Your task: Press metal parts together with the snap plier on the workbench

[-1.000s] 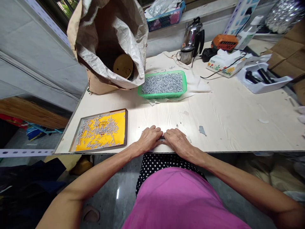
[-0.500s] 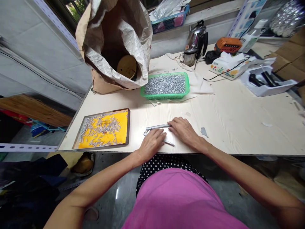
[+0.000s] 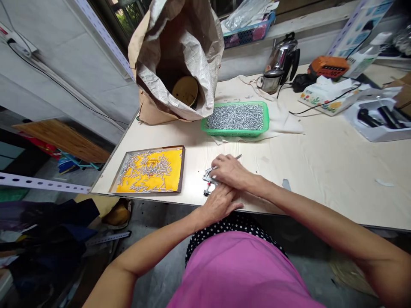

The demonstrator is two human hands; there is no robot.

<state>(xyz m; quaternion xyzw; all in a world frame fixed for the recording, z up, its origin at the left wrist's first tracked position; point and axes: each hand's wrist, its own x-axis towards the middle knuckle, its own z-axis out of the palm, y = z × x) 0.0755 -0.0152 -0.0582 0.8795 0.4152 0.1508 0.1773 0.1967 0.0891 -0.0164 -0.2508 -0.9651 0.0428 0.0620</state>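
Note:
A silver metal hand tool [image 3: 208,174] with long, slim handles lies on the table in front of me, mostly covered by my hands. Its jaw end, with a small red part and a dark tip, shows at the left, and one thin handle end sticks out beyond my knuckles. My right hand [image 3: 231,171] bends its fingers over the tool near the jaw end. Below it lies my left hand [image 3: 220,201], fingers stretched flat and thumb spread toward the right. The right hand overlaps the left fingertips, so their contact with the tool is hidden.
To the left, a shallow tray [image 3: 183,171] with a yellow bottom holds scattered silver pins. A green basket [image 3: 236,133] full of similar pins stands behind, beside a large paper sack [image 3: 146,105]. Farther right are a kettle [image 3: 282,57], a metal cup [image 3: 270,82] and a tissue pack [image 3: 321,100].
My right hand has moved left from the handle end to above the tool's jaw end, crossing over my left hand. The left hand has shifted slightly nearer the table edge. The view has turned left.

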